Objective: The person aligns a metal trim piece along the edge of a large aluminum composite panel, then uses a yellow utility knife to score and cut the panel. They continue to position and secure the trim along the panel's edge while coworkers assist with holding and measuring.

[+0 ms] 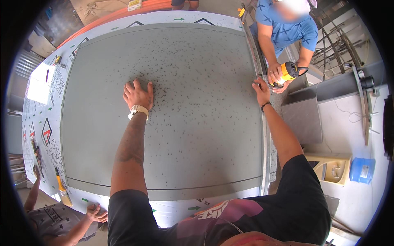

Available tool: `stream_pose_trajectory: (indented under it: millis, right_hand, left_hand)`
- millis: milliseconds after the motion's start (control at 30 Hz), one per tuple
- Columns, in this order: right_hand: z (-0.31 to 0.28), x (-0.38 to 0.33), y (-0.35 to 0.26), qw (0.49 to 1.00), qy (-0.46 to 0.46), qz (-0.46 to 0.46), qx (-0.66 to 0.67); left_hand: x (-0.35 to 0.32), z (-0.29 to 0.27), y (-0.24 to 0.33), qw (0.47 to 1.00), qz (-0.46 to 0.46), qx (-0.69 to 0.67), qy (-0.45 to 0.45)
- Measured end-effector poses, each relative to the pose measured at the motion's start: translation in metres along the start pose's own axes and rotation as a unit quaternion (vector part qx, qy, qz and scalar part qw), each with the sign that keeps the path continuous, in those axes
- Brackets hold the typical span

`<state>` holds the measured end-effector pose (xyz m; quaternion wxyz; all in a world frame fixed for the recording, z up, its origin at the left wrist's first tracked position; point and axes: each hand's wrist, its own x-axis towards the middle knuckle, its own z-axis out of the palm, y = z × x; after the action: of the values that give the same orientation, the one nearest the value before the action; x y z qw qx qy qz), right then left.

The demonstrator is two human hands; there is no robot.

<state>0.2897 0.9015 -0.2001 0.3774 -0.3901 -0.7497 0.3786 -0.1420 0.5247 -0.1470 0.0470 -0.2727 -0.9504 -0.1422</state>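
Observation:
My left hand (138, 95) lies with spread fingers on a large grey panel (197, 135) strewn with dark chips. At the panel's right edge, my right hand (262, 93) has its fingers closed at a long metal straightedge (266, 151); their exact grip is partly hidden. Just beyond it, a co-worker in a blue shirt (273, 76) holds a yellow and black trim router (289, 73) over that edge with both hands. The router's base is partly hidden by the co-worker's hands.
Beneath the panel is a printed white sheet (39, 110). A yellow-handled brush (62, 188) and a tape measure (58, 60) lie on its left side. Another person's hand (95, 213) is at the near left corner. A blue water jug (362, 170) stands right.

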Motion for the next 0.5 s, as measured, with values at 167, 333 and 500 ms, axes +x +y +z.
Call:
stream_pose_trajectory:
  millis: [167, 333, 500]
  right_hand:
    - [-0.0011, 0.0001, -0.0004, 1.000, 0.005, 0.019, -0.012]
    - [-0.0012, 0.0003, -0.0027, 1.000, 0.001, 0.005, -0.004]
    - [-0.0010, 0.0001, -0.0036, 1.000, 0.003, -0.011, -0.029]
  left_hand:
    - [-0.0008, -0.0023, 0.0006, 1.000, -0.001, -0.009, 0.001]
    - [-0.0024, -0.0072, 0.0032, 1.000, 0.012, -0.003, 0.000]
    - [-0.0019, -0.0063, 0.0026, 1.000, 0.008, 0.000, -0.009]
